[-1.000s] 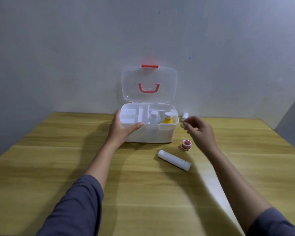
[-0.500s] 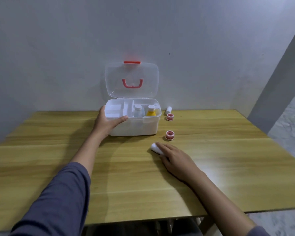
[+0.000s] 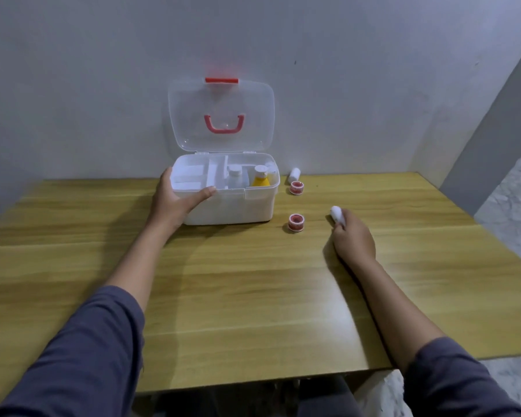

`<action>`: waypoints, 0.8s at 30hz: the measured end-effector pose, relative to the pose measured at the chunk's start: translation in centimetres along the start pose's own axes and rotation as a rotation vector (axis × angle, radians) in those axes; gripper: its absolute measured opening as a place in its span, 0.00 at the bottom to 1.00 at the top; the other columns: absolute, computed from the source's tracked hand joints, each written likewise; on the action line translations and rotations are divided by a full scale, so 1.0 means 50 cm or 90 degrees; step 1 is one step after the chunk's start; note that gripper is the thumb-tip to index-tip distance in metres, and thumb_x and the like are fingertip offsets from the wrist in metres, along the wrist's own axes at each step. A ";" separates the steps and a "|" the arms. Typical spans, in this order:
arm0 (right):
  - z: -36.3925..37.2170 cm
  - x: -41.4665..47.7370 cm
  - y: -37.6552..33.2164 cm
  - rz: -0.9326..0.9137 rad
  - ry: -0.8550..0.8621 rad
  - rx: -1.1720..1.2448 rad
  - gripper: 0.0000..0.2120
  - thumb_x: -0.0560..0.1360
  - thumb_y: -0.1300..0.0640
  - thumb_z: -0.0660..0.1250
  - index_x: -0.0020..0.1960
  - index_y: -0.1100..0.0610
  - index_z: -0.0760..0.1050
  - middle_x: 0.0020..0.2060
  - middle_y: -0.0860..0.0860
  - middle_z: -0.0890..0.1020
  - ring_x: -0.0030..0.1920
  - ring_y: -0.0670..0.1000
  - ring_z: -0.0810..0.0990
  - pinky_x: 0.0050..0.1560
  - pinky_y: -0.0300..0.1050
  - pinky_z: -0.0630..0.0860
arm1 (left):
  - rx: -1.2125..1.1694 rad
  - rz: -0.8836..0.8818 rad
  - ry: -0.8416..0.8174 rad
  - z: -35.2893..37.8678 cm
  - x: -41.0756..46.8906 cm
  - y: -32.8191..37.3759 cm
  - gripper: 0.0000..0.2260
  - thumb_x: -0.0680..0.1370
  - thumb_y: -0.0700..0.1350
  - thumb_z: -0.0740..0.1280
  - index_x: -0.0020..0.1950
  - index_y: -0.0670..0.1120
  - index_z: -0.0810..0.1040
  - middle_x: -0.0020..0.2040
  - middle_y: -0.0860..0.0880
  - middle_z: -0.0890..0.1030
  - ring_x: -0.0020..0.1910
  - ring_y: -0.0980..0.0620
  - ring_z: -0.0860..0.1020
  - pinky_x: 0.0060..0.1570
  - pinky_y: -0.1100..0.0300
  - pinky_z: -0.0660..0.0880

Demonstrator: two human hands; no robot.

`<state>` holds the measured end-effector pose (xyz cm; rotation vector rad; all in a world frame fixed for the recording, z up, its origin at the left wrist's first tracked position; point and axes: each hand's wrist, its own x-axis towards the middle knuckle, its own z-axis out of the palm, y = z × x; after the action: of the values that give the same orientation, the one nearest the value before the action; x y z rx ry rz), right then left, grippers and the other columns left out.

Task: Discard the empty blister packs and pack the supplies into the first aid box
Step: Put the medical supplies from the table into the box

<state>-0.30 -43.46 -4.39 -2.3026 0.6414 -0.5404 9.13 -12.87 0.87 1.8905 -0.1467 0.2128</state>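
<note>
My left hand grips the open first aid box, two bottles already inside. My right hand is closed on a white roll. Two tape rolls and a small bottle remain on the desk; no blister packs visible.

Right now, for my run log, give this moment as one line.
left hand: holding first aid box rim | right hand: gripping white roll | lid: open | two tape rolls: on table

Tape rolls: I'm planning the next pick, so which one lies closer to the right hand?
The front tape roll, level with the right hand; the back tape roll sits farther off.
</note>
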 end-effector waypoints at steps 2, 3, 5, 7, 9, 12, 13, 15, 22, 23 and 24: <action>0.018 0.035 -0.013 0.019 0.018 0.004 0.15 0.74 0.61 0.53 0.57 0.55 0.73 0.54 0.56 0.80 0.54 0.59 0.77 0.46 0.46 0.69 | -0.010 0.011 0.011 0.006 0.005 -0.007 0.42 0.65 0.55 0.80 0.75 0.48 0.66 0.68 0.52 0.74 0.68 0.51 0.72 0.67 0.55 0.70; 0.026 0.051 -0.021 0.029 0.026 0.008 0.15 0.74 0.61 0.53 0.57 0.56 0.73 0.54 0.57 0.80 0.54 0.60 0.76 0.47 0.47 0.69 | -0.017 0.012 0.019 0.010 0.006 -0.013 0.40 0.68 0.51 0.80 0.75 0.47 0.65 0.67 0.53 0.73 0.68 0.52 0.71 0.65 0.57 0.69; 0.045 0.087 -0.040 0.042 0.035 0.007 0.16 0.74 0.62 0.53 0.58 0.58 0.73 0.56 0.59 0.79 0.56 0.61 0.75 0.51 0.49 0.70 | -0.024 0.021 0.033 0.014 0.010 -0.020 0.38 0.69 0.48 0.79 0.75 0.47 0.65 0.66 0.54 0.73 0.66 0.53 0.71 0.62 0.60 0.69; 0.065 0.122 -0.057 0.052 0.035 -0.018 0.17 0.75 0.62 0.53 0.62 0.60 0.71 0.60 0.61 0.75 0.61 0.63 0.70 0.59 0.53 0.68 | -0.028 0.031 0.034 0.017 0.015 -0.025 0.37 0.69 0.47 0.79 0.74 0.48 0.66 0.65 0.53 0.74 0.65 0.54 0.72 0.59 0.65 0.69; 0.083 0.152 -0.071 0.064 0.032 -0.035 0.18 0.76 0.61 0.54 0.65 0.61 0.68 0.63 0.63 0.71 0.65 0.63 0.66 0.64 0.54 0.64 | -0.037 0.035 0.031 0.016 0.013 -0.026 0.35 0.68 0.48 0.80 0.71 0.52 0.67 0.63 0.54 0.75 0.64 0.54 0.74 0.57 0.67 0.70; 0.108 0.195 -0.089 0.078 0.022 -0.025 0.19 0.78 0.56 0.53 0.66 0.63 0.67 0.65 0.63 0.68 0.66 0.63 0.64 0.66 0.54 0.61 | -0.043 0.037 0.030 0.017 0.013 -0.029 0.36 0.63 0.54 0.81 0.66 0.57 0.67 0.60 0.58 0.77 0.62 0.54 0.76 0.63 0.58 0.73; 0.115 0.207 -0.095 0.083 0.016 -0.018 0.20 0.78 0.54 0.54 0.66 0.63 0.67 0.65 0.64 0.68 0.67 0.63 0.63 0.66 0.54 0.61 | -0.043 0.036 0.029 0.017 0.012 -0.030 0.36 0.63 0.54 0.81 0.66 0.57 0.66 0.60 0.58 0.77 0.62 0.54 0.75 0.64 0.56 0.73; 0.132 0.229 -0.108 0.088 0.005 -0.003 0.22 0.78 0.50 0.55 0.66 0.63 0.67 0.66 0.64 0.68 0.67 0.63 0.63 0.67 0.54 0.61 | -0.047 0.030 0.034 0.019 0.013 -0.035 0.41 0.61 0.58 0.80 0.69 0.56 0.65 0.63 0.55 0.76 0.65 0.53 0.74 0.67 0.54 0.72; 0.176 0.265 -0.149 0.080 0.018 -0.060 0.33 0.70 0.39 0.64 0.62 0.64 0.68 0.63 0.62 0.71 0.65 0.62 0.66 0.65 0.55 0.64 | -0.027 0.003 0.045 0.018 0.019 -0.048 0.54 0.56 0.66 0.75 0.77 0.49 0.61 0.74 0.50 0.70 0.73 0.51 0.69 0.73 0.48 0.68; 0.179 0.265 -0.152 0.079 0.021 -0.075 0.32 0.69 0.39 0.64 0.62 0.63 0.68 0.63 0.62 0.71 0.65 0.62 0.66 0.65 0.55 0.64 | -0.025 0.004 0.047 0.019 0.019 -0.047 0.54 0.56 0.66 0.75 0.78 0.48 0.61 0.74 0.50 0.70 0.74 0.51 0.68 0.73 0.48 0.67; 0.183 0.265 -0.155 0.079 0.024 -0.087 0.32 0.69 0.40 0.64 0.62 0.63 0.68 0.63 0.62 0.71 0.65 0.62 0.66 0.64 0.54 0.64 | -0.024 0.005 0.049 0.019 0.019 -0.048 0.55 0.56 0.66 0.75 0.78 0.48 0.61 0.75 0.50 0.69 0.74 0.51 0.68 0.73 0.49 0.67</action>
<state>17.39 -41.53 -2.60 -2.3648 0.8576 -0.4967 10.61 -13.00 -1.43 1.8415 -0.1057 0.2858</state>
